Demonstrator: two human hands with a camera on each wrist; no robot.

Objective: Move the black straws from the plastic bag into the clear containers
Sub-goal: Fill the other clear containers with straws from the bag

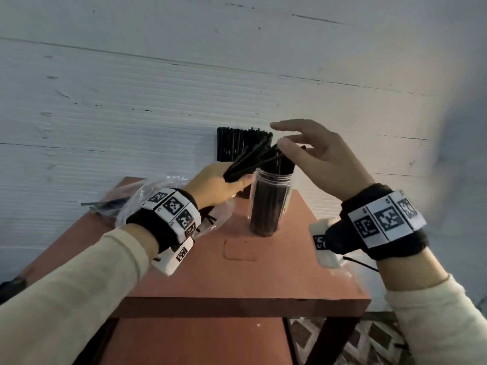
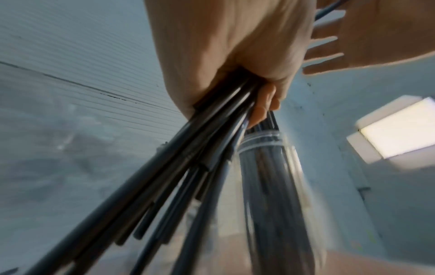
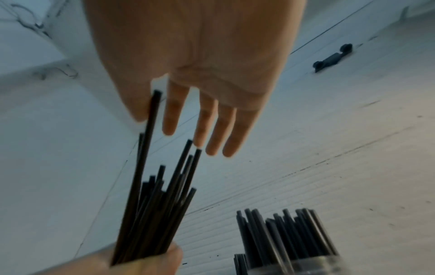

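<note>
My left hand (image 1: 224,184) grips a fanned bundle of black straws (image 1: 253,158), tilted up and to the right beside the mouth of a clear container (image 1: 271,204) that stands on the table packed with straws. Above the bundle's tips hovers my right hand (image 1: 292,139), fingers straight and spread, thumb against the tips. In the left wrist view the bundle (image 2: 207,152) runs from my fist past the container (image 2: 266,167). The right wrist view shows my right hand's fingers (image 3: 209,122) over the straw tips (image 3: 162,201). A second filled container (image 1: 237,144) stands behind. The plastic bag (image 1: 147,196) lies to the left.
The red-brown table (image 1: 250,280) is narrow, with its front edge close to me and a drop to patterned floor (image 1: 369,343) at the right. A white ribbed wall (image 1: 184,88) rises right behind the containers. A dark object (image 1: 11,287) sits at the table's left edge.
</note>
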